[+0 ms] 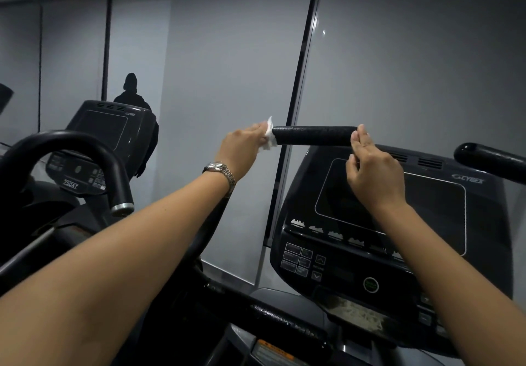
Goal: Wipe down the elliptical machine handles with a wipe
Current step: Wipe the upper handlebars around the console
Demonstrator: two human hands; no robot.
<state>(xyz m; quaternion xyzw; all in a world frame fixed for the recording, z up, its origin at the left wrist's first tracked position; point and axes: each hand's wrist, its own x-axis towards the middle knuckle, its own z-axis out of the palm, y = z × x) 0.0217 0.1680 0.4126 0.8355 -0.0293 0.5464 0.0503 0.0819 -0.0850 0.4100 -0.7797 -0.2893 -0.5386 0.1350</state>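
Note:
A black foam-covered handle point(314, 135) of the elliptical runs level across the middle of the view. My left hand point(242, 149), with a metal watch on its wrist, presses a crumpled white wipe point(269, 135) against the handle's left end. My right hand point(373, 170) pinches the handle's right end between thumb and fingertips. A second black handle point(489, 160) juts in from the right edge.
The machine's dark console point(398, 223) with screen and buttons sits below the handle. A neighbouring machine with a curved black bar point(85, 149) and its own console stands at left. A mirrored wall behind shows a dark figure's reflection point(133, 101).

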